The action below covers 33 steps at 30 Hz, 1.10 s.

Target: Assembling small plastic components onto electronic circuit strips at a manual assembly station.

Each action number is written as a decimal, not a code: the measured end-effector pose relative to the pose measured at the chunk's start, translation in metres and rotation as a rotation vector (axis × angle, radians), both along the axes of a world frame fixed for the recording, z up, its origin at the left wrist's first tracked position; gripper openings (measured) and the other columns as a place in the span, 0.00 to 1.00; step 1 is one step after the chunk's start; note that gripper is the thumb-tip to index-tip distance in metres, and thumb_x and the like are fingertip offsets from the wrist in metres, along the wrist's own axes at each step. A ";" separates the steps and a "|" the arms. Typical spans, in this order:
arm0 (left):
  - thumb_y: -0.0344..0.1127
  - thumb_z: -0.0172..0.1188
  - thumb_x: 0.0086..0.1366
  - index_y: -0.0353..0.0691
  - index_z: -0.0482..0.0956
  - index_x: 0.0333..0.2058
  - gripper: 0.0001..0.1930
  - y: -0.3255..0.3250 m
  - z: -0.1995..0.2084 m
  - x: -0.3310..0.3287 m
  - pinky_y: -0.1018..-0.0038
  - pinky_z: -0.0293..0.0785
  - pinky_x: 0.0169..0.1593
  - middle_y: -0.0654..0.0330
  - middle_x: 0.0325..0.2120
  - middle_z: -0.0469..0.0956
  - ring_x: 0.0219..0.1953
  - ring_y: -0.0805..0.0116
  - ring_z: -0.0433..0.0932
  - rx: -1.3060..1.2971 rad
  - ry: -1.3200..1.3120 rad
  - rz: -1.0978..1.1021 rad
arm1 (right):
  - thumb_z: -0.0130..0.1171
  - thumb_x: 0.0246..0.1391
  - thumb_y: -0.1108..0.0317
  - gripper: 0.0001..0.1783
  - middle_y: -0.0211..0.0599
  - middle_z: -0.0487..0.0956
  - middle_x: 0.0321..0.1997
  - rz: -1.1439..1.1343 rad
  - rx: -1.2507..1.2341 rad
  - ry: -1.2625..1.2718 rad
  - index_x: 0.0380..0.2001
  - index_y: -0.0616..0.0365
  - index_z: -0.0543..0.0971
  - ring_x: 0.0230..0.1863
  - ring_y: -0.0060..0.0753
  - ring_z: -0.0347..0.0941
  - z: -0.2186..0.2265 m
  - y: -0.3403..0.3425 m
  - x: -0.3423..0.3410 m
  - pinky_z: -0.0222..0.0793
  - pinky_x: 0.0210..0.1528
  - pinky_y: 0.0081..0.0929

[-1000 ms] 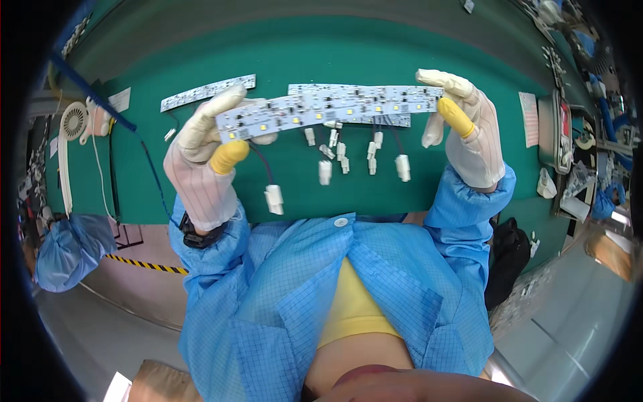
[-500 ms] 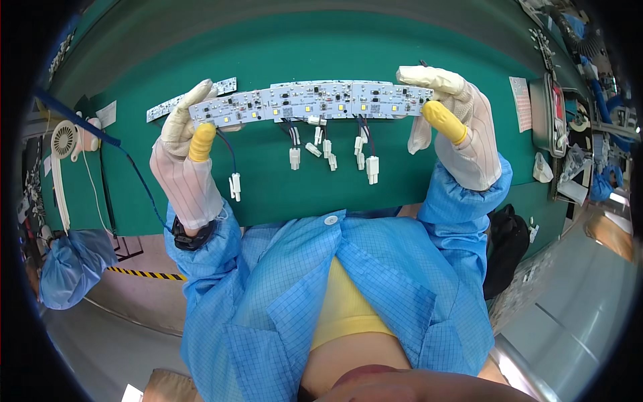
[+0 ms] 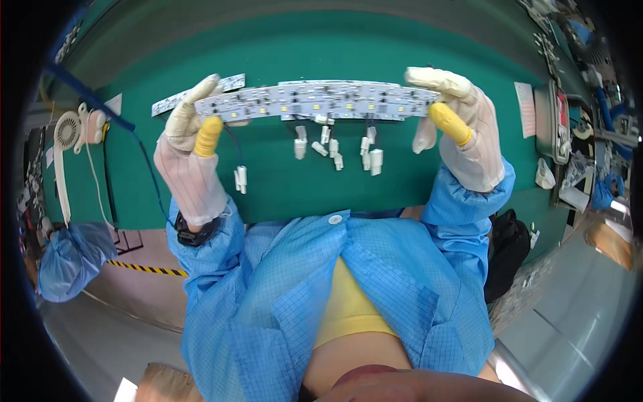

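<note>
A long white LED circuit board strip (image 3: 321, 100) spans the space between my hands, its small yellow LEDs facing up. My left hand (image 3: 194, 127), in a white glove with a yellow thumb cot, pinches its left end. At the other end my right hand (image 3: 455, 120), gloved the same way, grips it between yellow thumb and fingers. White plug connectors (image 3: 376, 162) on short dark wires show below the strip. Behind it lie more boards, partly hidden. Another LED strip (image 3: 231, 83) shows beyond my left hand.
The green mat (image 3: 301, 194) covers the bench. A small white fan (image 3: 67, 130) and a blue cable (image 3: 144, 161) are at the left. On the right stand a metal tray (image 3: 548, 124) and a printed sheet (image 3: 526, 110). A black bag (image 3: 507, 254) is beside my right arm.
Both hands and the held strip have shifted slightly right in the picture. The strip now looks blurred and lies flatter across the boards behind it. The grip stays the same.
</note>
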<state>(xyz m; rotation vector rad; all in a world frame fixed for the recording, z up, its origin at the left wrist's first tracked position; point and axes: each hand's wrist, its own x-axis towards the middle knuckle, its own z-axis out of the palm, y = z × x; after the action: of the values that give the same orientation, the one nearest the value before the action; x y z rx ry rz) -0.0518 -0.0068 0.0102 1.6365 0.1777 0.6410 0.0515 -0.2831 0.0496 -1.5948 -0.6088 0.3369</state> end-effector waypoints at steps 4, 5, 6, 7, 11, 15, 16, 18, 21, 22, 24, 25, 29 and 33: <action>0.38 0.58 0.64 0.28 0.72 0.52 0.22 0.008 0.000 0.005 0.87 0.64 0.36 0.60 0.37 0.77 0.33 0.81 0.71 0.081 0.193 0.027 | 0.58 0.54 0.51 0.33 0.37 0.78 0.19 0.120 0.022 0.175 0.51 0.71 0.70 0.21 0.23 0.74 0.013 0.004 -0.008 0.70 0.36 0.22; 0.38 0.58 0.64 0.28 0.72 0.52 0.22 0.007 0.000 0.008 0.87 0.64 0.36 0.60 0.37 0.77 0.33 0.81 0.71 0.070 0.185 -0.003 | 0.59 0.54 0.52 0.33 0.37 0.78 0.19 0.140 0.063 0.183 0.51 0.72 0.69 0.21 0.23 0.75 0.015 0.005 -0.010 0.71 0.36 0.22; 0.38 0.58 0.64 0.29 0.72 0.52 0.22 0.005 -0.001 0.010 0.87 0.62 0.33 0.61 0.36 0.77 0.31 0.82 0.70 0.028 0.194 0.003 | 0.59 0.54 0.54 0.31 0.38 0.79 0.22 0.154 0.011 0.180 0.51 0.70 0.70 0.24 0.24 0.77 0.020 0.004 -0.010 0.71 0.35 0.19; 0.39 0.58 0.64 0.29 0.73 0.52 0.22 0.003 -0.001 0.011 0.87 0.60 0.31 0.62 0.35 0.77 0.29 0.84 0.68 -0.013 0.206 0.014 | 0.59 0.54 0.54 0.31 0.38 0.79 0.22 0.130 0.001 0.175 0.51 0.70 0.70 0.24 0.24 0.77 0.022 0.003 -0.010 0.71 0.35 0.19; 0.40 0.55 0.66 0.32 0.73 0.52 0.21 0.008 -0.008 0.012 0.86 0.58 0.28 0.62 0.33 0.78 0.27 0.85 0.67 0.170 0.177 0.075 | 0.59 0.55 0.55 0.28 0.39 0.81 0.27 0.183 -0.101 0.104 0.50 0.66 0.72 0.30 0.24 0.78 0.024 -0.002 -0.008 0.72 0.34 0.19; 0.41 0.55 0.66 0.31 0.74 0.51 0.21 0.008 -0.011 0.012 0.86 0.65 0.33 0.58 0.38 0.79 0.32 0.81 0.72 0.041 0.135 0.057 | 0.60 0.53 0.64 0.21 0.39 0.80 0.36 0.142 0.070 0.177 0.49 0.62 0.74 0.26 0.23 0.77 0.014 -0.001 -0.010 0.73 0.28 0.18; 0.41 0.55 0.66 0.31 0.74 0.51 0.21 0.008 -0.010 0.010 0.86 0.65 0.33 0.58 0.38 0.79 0.32 0.81 0.72 0.045 0.138 0.066 | 0.60 0.54 0.64 0.21 0.39 0.80 0.36 0.115 0.048 0.115 0.49 0.62 0.74 0.26 0.23 0.77 0.011 -0.002 -0.008 0.73 0.28 0.18; 0.41 0.57 0.65 0.30 0.73 0.51 0.22 0.008 -0.008 0.007 0.84 0.69 0.39 0.55 0.41 0.78 0.36 0.77 0.75 0.093 0.172 0.075 | 0.59 0.54 0.63 0.20 0.37 0.80 0.36 0.108 0.038 0.156 0.48 0.61 0.75 0.27 0.22 0.77 0.010 -0.006 -0.006 0.73 0.30 0.17; 0.40 0.58 0.64 0.29 0.73 0.51 0.23 0.007 -0.012 0.004 0.81 0.71 0.42 0.53 0.41 0.78 0.38 0.74 0.76 0.016 0.057 0.061 | 0.58 0.55 0.62 0.20 0.36 0.80 0.34 0.092 -0.045 0.119 0.49 0.61 0.75 0.28 0.21 0.77 0.012 -0.005 -0.002 0.73 0.32 0.17; 0.41 0.61 0.62 0.27 0.71 0.51 0.25 0.009 -0.010 0.001 0.79 0.73 0.44 0.50 0.42 0.78 0.40 0.71 0.77 -0.006 0.057 0.054 | 0.54 0.58 0.51 0.28 0.36 0.79 0.21 0.067 -0.109 -0.140 0.50 0.65 0.72 0.23 0.21 0.75 0.003 -0.003 0.004 0.69 0.31 0.17; 0.41 0.61 0.61 0.27 0.71 0.52 0.26 0.004 -0.006 0.000 0.78 0.73 0.44 0.49 0.43 0.77 0.40 0.70 0.77 -0.067 0.015 0.029 | 0.54 0.58 0.51 0.28 0.36 0.79 0.22 0.060 -0.081 -0.084 0.51 0.64 0.72 0.22 0.21 0.74 -0.003 -0.004 0.005 0.68 0.30 0.16; 0.41 0.62 0.60 0.26 0.70 0.52 0.27 0.002 -0.004 0.000 0.77 0.74 0.44 0.48 0.43 0.77 0.39 0.69 0.78 -0.133 -0.032 -0.014 | 0.54 0.58 0.50 0.28 0.35 0.78 0.22 0.036 -0.062 -0.030 0.51 0.64 0.72 0.22 0.21 0.74 -0.006 -0.004 0.005 0.67 0.29 0.16; 0.42 0.63 0.59 0.23 0.64 0.54 0.32 -0.003 0.001 -0.008 0.73 0.75 0.44 0.45 0.42 0.77 0.37 0.66 0.79 -0.139 -0.158 -0.221 | 0.53 0.58 0.49 0.29 0.32 0.76 0.20 0.010 0.088 0.010 0.51 0.65 0.72 0.21 0.21 0.71 -0.022 -0.002 0.014 0.66 0.28 0.16; 0.37 0.62 0.60 0.29 0.72 0.48 0.22 -0.005 0.000 -0.005 0.72 0.74 0.45 0.51 0.31 0.81 0.33 0.69 0.80 -0.073 -0.190 -0.267 | 0.51 0.58 0.44 0.32 0.31 0.77 0.23 -0.031 0.013 -0.016 0.52 0.64 0.72 0.23 0.21 0.71 -0.027 0.007 0.020 0.66 0.29 0.16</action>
<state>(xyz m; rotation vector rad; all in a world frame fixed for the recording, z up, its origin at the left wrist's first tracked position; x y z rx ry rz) -0.0571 -0.0114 0.0102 1.4874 -0.1521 0.5733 0.0718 -0.2764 0.0225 -1.5948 -0.5965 0.2966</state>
